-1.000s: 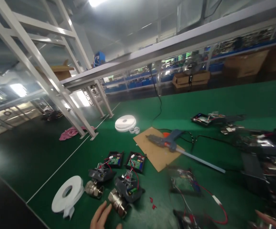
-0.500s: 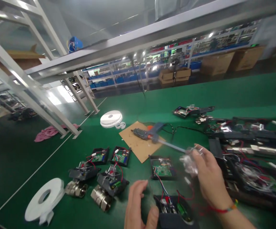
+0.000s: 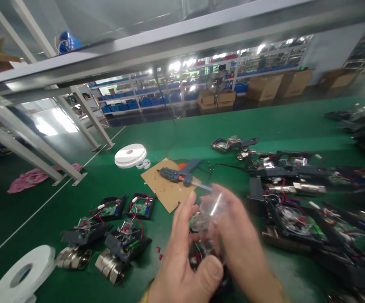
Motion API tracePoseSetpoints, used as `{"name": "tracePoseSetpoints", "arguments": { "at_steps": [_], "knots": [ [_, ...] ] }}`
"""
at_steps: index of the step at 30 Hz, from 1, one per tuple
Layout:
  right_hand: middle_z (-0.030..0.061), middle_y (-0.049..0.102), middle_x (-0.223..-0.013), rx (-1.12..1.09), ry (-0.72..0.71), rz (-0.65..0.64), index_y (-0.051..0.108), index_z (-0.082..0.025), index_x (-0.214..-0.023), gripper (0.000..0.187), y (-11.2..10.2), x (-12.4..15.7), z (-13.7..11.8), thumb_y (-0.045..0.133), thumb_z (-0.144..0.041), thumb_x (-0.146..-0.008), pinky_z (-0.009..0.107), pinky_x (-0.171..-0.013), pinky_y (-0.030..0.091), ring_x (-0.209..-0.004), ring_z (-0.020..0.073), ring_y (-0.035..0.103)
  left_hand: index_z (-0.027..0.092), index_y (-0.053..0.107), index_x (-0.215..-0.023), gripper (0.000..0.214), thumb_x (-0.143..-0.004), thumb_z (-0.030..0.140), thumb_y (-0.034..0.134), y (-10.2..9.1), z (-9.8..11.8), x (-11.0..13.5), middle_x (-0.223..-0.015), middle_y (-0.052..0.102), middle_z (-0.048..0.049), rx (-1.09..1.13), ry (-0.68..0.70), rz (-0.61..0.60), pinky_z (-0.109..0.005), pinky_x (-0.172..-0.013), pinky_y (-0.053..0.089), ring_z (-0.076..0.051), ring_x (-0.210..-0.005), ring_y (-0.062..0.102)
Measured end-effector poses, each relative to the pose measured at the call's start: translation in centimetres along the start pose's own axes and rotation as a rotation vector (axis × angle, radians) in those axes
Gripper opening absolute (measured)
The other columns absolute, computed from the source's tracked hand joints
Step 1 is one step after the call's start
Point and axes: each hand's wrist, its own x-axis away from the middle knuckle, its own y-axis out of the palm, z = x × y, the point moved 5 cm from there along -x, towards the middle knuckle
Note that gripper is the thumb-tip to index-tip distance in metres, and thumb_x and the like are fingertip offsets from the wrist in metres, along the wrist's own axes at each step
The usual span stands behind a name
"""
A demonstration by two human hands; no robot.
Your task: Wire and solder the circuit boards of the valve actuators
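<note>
My right hand point(image 3: 239, 235), blurred by motion, is closed on small clear plastic parts point(image 3: 214, 206) whose exact kind I cannot make out. Close beside it, my left hand point(image 3: 182, 256) is cupped with thumb and fingers apart, next to the clear parts. Under and between the hands, a dark housing with wires point(image 3: 195, 254) is mostly hidden. Beyond the fingers a hot glue gun point(image 3: 174, 174) lies on a piece of brown cardboard point(image 3: 166, 195), its glue stick point(image 3: 201, 185) pointing toward my right hand.
On the left are two opened dark housings point(image 3: 127, 242) point(image 3: 86, 231) with wired circuit boards and metal connectors point(image 3: 109, 265). White tape rolls point(image 3: 130, 155) point(image 3: 21, 273) lie farther back and at front left. Several wired assemblies point(image 3: 296, 214) crowd the right. Red bits point(image 3: 158, 250) lie on the green mat.
My right hand has moved left with the clear parts, up against my left hand. My left hand has risen toward it. The view has shifted to the right.
</note>
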Motion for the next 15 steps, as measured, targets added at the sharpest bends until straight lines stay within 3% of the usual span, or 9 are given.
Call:
{"name": "tracePoseSetpoints", "arguments": {
  "at_steps": [2, 4, 9, 12, 15],
  "knots": [
    [0.0059, 0.050, -0.148, 0.039, -0.059, -0.054, 0.035, -0.034, -0.148, 0.050, 1.6, 0.6, -0.8, 0.033, -0.055, -0.102, 0.050, -0.107, 0.050, -0.133, 0.0291, 0.050, 0.025, 0.026, -0.153, 0.076, -0.092, 0.067, 0.046, 1.2, -0.1, -0.1, -0.154, 0.040, -0.0147, 0.057, -0.028, 0.014, -0.041, -0.098, 0.058, -0.031, -0.133, 0.052],
    [-0.0003, 0.042, -0.155, 0.114, -0.120, -0.104, 0.033, -0.038, -0.150, 0.050, 3.0, 1.0, -1.4, 0.021, -0.054, -0.104, 0.053, -0.116, 0.040, -0.143, 0.0274, 0.038, 0.027, 0.026, -0.151, 0.069, -0.095, 0.060, 0.049, 1.0, -0.7, 0.0, -0.150, 0.047, -0.0132, 0.078, -0.065, 0.105, -0.037, -0.098, 0.058, -0.027, -0.127, 0.058],
    [-0.0027, 0.036, -0.158, 0.202, -0.166, -0.402, 0.031, -0.035, -0.154, 0.060, 4.9, 0.8, -2.8, 0.014, -0.059, -0.102, 0.055, -0.121, 0.029, -0.147, 0.0274, 0.032, 0.024, 0.039, -0.140, 0.055, -0.097, 0.056, 0.049, -2.3, -2.6, 0.4, -0.138, 0.058, -0.0125, 0.070, -0.195, 0.345, -0.034, -0.095, 0.059, -0.023, -0.116, 0.065],
    [-0.0017, 0.041, -0.156, 0.188, -0.157, -0.499, 0.036, -0.034, -0.152, 0.058, 3.5, 0.4, -3.1, 0.020, -0.060, -0.102, 0.050, -0.121, 0.032, -0.146, 0.0244, 0.035, 0.024, 0.048, -0.133, 0.051, -0.093, 0.055, 0.055, -4.6, -2.9, -0.3, -0.126, 0.064, -0.0102, -0.064, -0.145, 0.277, -0.035, -0.086, 0.061, -0.024, -0.109, 0.067],
    [0.0021, 0.053, -0.147, 0.244, -0.140, -0.314, 0.051, -0.032, -0.141, 0.048, -0.1, -0.8, -1.4, 0.031, -0.053, -0.103, 0.047, -0.117, 0.039, -0.138, 0.0230, 0.046, 0.025, 0.055, -0.127, 0.044, -0.092, 0.051, 0.058, -7.3, -3.1, -1.4, -0.121, 0.062, -0.0089, -0.516, 0.022, 0.180, -0.041, -0.091, 0.057, -0.025, -0.108, 0.063]
  ]
}}
